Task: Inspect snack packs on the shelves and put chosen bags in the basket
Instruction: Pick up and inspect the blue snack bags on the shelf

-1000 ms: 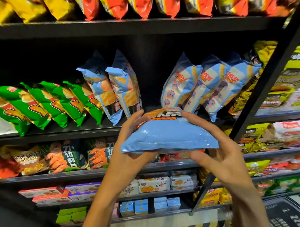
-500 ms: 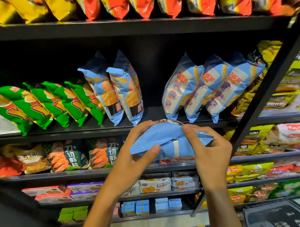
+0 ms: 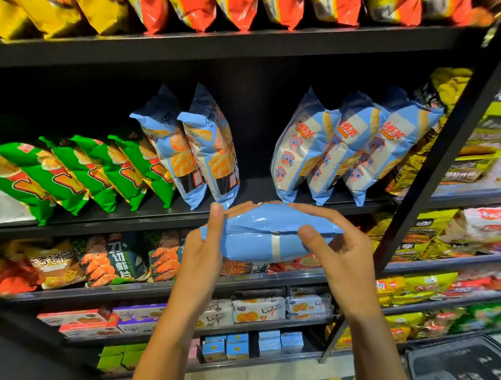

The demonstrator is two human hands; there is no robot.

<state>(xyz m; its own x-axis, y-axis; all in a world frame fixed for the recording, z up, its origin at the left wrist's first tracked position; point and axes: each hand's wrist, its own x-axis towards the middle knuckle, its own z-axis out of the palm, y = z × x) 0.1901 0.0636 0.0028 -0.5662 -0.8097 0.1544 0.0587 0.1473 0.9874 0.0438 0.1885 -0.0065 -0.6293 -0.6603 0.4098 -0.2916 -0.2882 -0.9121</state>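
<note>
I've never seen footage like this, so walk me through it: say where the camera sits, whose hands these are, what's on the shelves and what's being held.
There is no machine here. A camera worn on a person's head looks forward and down, so both arms reach in from the bottom edge. The left hand and right hand grip one light blue snack bag between them, its back seam facing the camera. Behind it is a black shelf rack. The shelf just above the hands carries green chip bags leaning at the left and more blue bags at the right. Yellow and orange bags sit on the top shelf, small boxes lower down. A dark shopping basket shows at the bottom right.
</note>
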